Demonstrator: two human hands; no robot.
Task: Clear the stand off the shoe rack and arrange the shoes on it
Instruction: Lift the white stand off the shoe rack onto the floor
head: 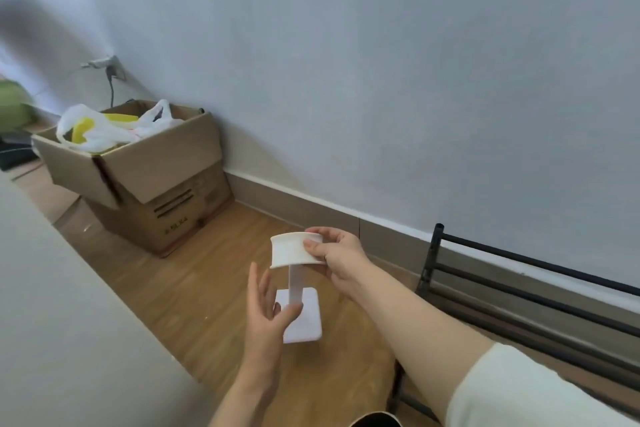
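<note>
Short cream sleeve (519,388), bare forearms

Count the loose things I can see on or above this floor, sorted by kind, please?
White stand, held by the right hand: 1
Cardboard box: 1
Plastic bags in the box: 2
Black shoe rack: 1
Total: 5

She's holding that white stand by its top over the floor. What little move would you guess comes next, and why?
Probably lower the white plastic stand with the square base onto the wooden floor and let go. The right hand grips its curved top, the open left hand is at its post, and it is already off the black metal shoe rack.
</note>
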